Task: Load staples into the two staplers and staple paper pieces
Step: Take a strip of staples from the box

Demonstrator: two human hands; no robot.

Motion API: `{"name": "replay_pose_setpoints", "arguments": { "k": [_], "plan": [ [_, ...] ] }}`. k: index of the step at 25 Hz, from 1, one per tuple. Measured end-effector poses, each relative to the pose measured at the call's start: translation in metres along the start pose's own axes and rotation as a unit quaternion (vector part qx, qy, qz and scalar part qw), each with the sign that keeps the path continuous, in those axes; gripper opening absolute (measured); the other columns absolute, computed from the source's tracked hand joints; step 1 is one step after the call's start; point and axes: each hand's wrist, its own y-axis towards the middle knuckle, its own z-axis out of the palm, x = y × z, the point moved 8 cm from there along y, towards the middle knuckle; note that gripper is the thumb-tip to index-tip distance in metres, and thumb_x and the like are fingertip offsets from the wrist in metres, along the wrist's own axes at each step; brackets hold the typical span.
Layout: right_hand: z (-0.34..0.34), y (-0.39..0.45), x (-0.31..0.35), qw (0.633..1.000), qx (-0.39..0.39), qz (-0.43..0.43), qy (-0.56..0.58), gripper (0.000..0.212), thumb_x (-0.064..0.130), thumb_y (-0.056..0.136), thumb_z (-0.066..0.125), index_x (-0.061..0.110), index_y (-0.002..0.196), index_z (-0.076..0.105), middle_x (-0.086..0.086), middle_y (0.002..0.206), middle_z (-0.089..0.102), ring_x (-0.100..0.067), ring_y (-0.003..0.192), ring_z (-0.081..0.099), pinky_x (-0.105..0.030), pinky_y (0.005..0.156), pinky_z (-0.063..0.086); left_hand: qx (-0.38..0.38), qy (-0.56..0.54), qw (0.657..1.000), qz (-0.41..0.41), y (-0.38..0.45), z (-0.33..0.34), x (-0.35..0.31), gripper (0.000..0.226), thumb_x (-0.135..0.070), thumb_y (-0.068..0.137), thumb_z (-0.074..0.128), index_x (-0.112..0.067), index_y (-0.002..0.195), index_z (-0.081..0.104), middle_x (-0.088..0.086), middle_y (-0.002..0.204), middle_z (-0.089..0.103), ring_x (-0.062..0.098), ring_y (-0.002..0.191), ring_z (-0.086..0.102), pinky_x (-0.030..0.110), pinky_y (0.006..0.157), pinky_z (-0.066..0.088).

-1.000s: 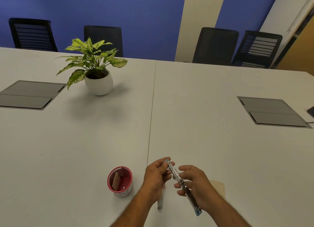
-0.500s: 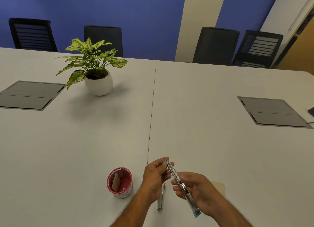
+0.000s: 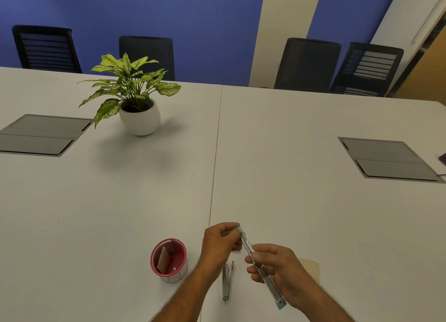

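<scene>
A blue stapler (image 3: 269, 278), swung fully open into one long strip, hangs above the table's near edge. My right hand (image 3: 280, 271) grips its middle, fingers curled round the metal rail. My left hand (image 3: 220, 243) pinches the stapler's far tip between thumb and fingers. A second stapler (image 3: 226, 282), metal with a red end, lies on the table (image 3: 289, 189) below and between my hands. A cream paper piece (image 3: 312, 270) lies under my right hand, mostly hidden.
A red mesh cup (image 3: 169, 260) holding a small brown box stands left of my left forearm. A potted plant (image 3: 135, 99) sits far left. Two grey cable hatches (image 3: 41, 134) (image 3: 388, 160) are set into the table. Black chairs line the far side.
My right hand has closed its fingers round the stapler's middle; a second ago they were looser. My left hand stays at the far tip. The stapler has barely shifted.
</scene>
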Motion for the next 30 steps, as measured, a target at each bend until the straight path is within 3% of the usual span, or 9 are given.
{"name": "replay_pose_setpoints", "arguments": {
  "k": [5,12,23,26,30],
  "plan": [
    [-0.002,-0.002,0.004,1.0,-0.004,-0.009,-0.004,0.038,0.008,0.074,0.08,-0.002,0.109,0.068,-0.028,0.097,0.074,-0.036,0.076,0.072,-0.038,0.067,0.06,-0.001,-0.019,1.0,-0.018,-0.001,0.004,0.001,0.02,-0.004,0.084,0.069,-0.013,0.102,0.074,0.007,0.084,0.079,0.024,0.076,0.074,0.029,0.069,0.061],
    [-0.004,-0.004,0.008,1.0,-0.002,-0.011,0.021,0.037,0.006,0.077,0.078,-0.003,0.111,0.067,-0.028,0.096,0.074,-0.036,0.075,0.071,-0.037,0.066,0.059,-0.002,-0.049,0.998,-0.034,-0.005,0.011,0.004,0.032,-0.003,0.077,0.076,-0.014,0.106,0.072,0.008,0.094,0.079,0.03,0.089,0.074,0.037,0.079,0.062],
    [-0.001,-0.008,0.014,0.999,0.004,-0.028,0.019,0.04,0.014,0.074,0.081,-0.001,0.11,0.07,-0.029,0.098,0.074,-0.035,0.076,0.071,-0.037,0.067,0.06,0.008,-0.074,0.997,-0.034,-0.01,0.013,0.0,0.035,0.002,0.078,0.073,-0.013,0.11,0.071,0.006,0.095,0.079,0.029,0.093,0.073,0.038,0.082,0.06],
    [0.005,-0.014,0.019,0.999,0.004,-0.035,0.009,0.045,0.026,0.065,0.084,0.006,0.105,0.074,-0.025,0.099,0.075,-0.034,0.078,0.073,-0.037,0.066,0.06,0.012,-0.17,0.982,-0.083,-0.014,0.015,0.004,0.022,-0.015,0.085,0.072,-0.009,0.106,0.072,0.012,0.097,0.078,0.029,0.088,0.071,0.036,0.077,0.059],
    [0.012,-0.022,0.029,0.997,0.001,-0.07,-0.026,0.042,0.034,0.065,0.086,0.017,0.102,0.078,-0.017,0.095,0.077,-0.03,0.081,0.075,-0.037,0.065,0.061,-0.018,-0.326,0.928,-0.182,-0.024,0.022,0.021,0.034,-0.033,0.097,0.054,-0.004,0.108,0.069,0.019,0.104,0.076,0.031,0.085,0.071,0.039,0.071,0.058]
  ]
}}
